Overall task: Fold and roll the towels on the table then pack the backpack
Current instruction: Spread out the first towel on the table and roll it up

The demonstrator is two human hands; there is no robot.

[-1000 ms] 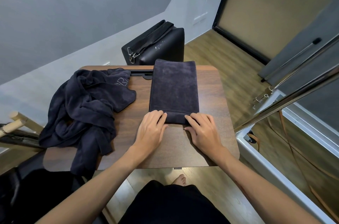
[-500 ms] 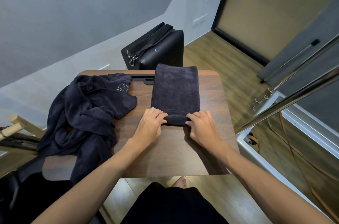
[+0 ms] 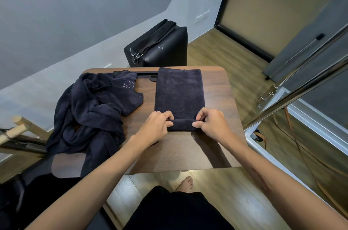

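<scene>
Head view | folded towel [image 3: 179, 92] lies flat mid-surface [image 3: 216, 147], long axis near-to-far, giving the roll a straight run | left hand [image 3: 155, 126] and right hand [image 3: 211, 126] pinch the roll's ends, keeping it even | unfolded towels [image 3: 90, 113] heaped left, awaiting their turn | backpack [image 3: 160, 47] beyond far edge

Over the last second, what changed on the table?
Both hands, left hand and right hand, went from pressing flat on the folded towel's near edge to gripping it and rolling it away from the person; a short roll has formed. The crumpled towels and black bag stayed put.
</scene>
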